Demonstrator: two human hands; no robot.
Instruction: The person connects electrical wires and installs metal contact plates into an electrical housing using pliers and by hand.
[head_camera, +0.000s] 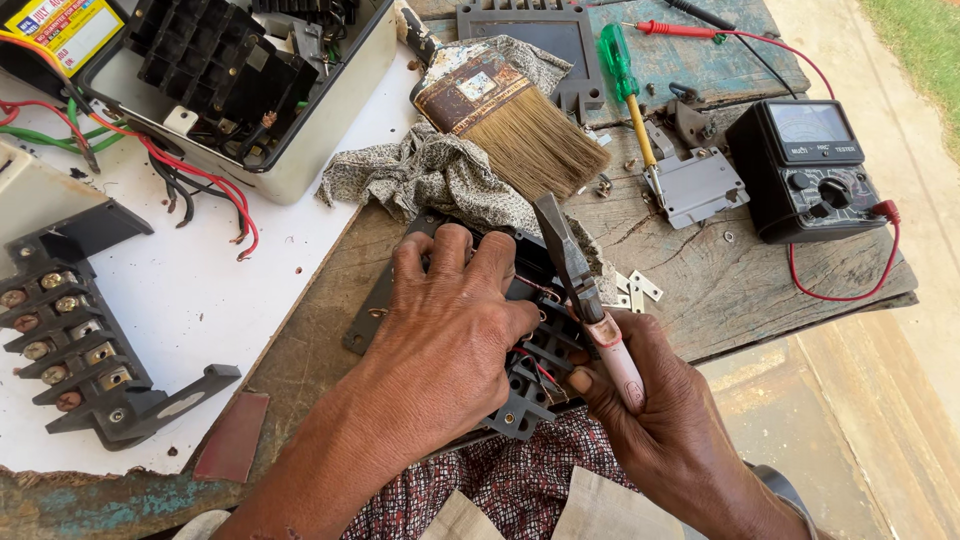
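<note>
Pressing the black switch block (520, 385) against your lap, your left hand (450, 320) lies spread over it; your right hand (660, 420) grips the pliers (585, 300) just beside. Next, bring their tip onto a terminal carefully.

Single head-worn view, looking steeply down from above and behind both hands. Close range: left hand (450, 330) and right hand (655, 420) fill lower centre, forearms entering from bottom edge. Wooden bench (700, 270) stretches ahead of hands; ground visible beyond right hand. No second view.
</note>
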